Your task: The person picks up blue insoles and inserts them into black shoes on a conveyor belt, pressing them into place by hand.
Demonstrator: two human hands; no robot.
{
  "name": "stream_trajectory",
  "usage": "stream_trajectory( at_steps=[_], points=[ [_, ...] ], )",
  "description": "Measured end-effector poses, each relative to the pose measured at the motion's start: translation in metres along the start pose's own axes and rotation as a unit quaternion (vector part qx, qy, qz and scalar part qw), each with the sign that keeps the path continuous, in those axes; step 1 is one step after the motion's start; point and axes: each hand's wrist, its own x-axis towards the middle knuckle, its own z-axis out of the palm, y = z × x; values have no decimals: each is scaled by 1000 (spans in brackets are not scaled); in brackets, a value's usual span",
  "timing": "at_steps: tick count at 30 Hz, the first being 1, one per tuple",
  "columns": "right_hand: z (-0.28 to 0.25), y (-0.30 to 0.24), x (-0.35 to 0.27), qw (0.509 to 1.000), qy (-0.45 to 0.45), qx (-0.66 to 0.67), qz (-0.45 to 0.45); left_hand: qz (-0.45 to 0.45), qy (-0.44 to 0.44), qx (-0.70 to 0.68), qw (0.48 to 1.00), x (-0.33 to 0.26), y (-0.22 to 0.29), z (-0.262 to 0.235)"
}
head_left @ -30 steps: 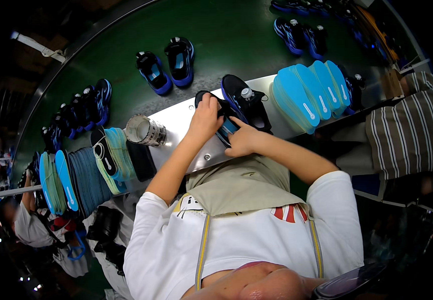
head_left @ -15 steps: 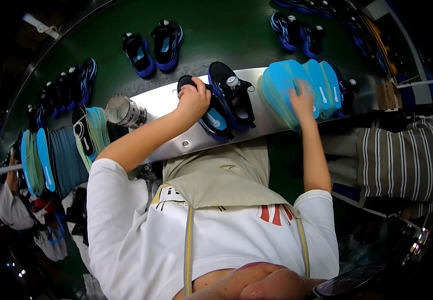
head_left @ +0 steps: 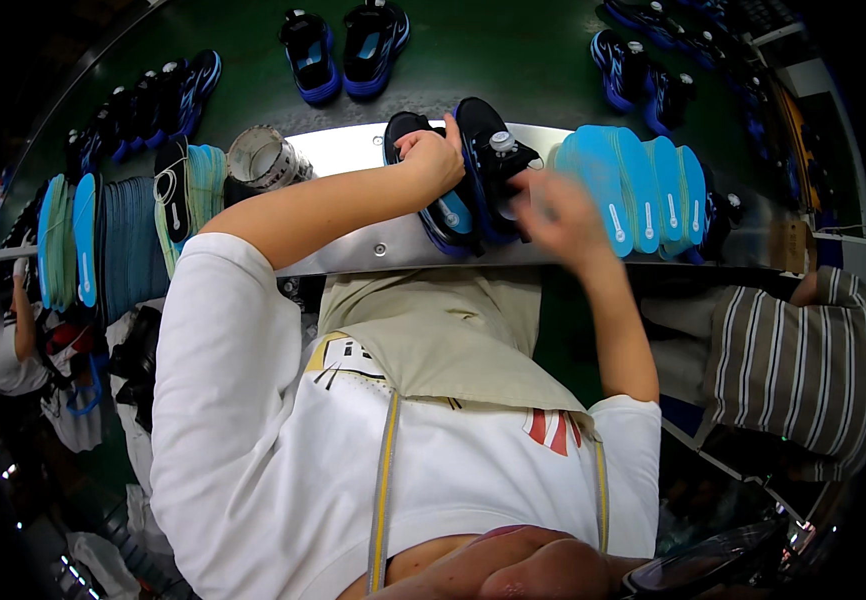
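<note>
A pair of black shoes with blue soles stands on the metal ledge (head_left: 343,240) before me. Over the upper of the left shoe (head_left: 445,238) lies my left hand (head_left: 433,160), several fingers curled onto it and one digit stretched up beside the right shoe. A blue insole (head_left: 454,212) shows inside the left shoe. My right hand (head_left: 561,220), smeared by motion, is at the opening of the right shoe (head_left: 481,130), which has a white round dial (head_left: 502,142). Whether it holds anything is hidden by the blur. Just right are stacked blue insoles (head_left: 593,170).
More insole stacks (head_left: 133,240) stand at the left, near a round tin (head_left: 265,160). Across the green surface (head_left: 493,50) are further shoe pairs (head_left: 373,50) and a row of shoes (head_left: 153,95). A person in a striped garment (head_left: 793,360) is at the right.
My right hand has left the insole stacks and moved left to the right shoe. My left hand has shifted toward the gap between the shoes. The view has shifted, too.
</note>
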Motion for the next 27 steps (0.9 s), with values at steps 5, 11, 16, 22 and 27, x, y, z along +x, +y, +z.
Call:
stream_trajectory(
  at_steps=[5, 11, 16, 22, 27],
  points=[
    [96, -4, 18, 941, -249, -220, -64, -11, 187, -78, 979, 1, -5, 30],
    [127, -8, 73, 856, -450, -227, 119, -63, 283, -81, 954, -6, -12, 43],
    [111, -28, 53, 854, -450, -219, 140, -60, 226, -34, 972, 3, -14, 49],
    [94, -36, 36, 871, -440, -195, 98, -37, 137, 13, 990, 1, -12, 30],
    [102, -40, 41, 865, -440, -205, 128, -18, 139, -246, 959, 3, -23, 35]
  ],
)
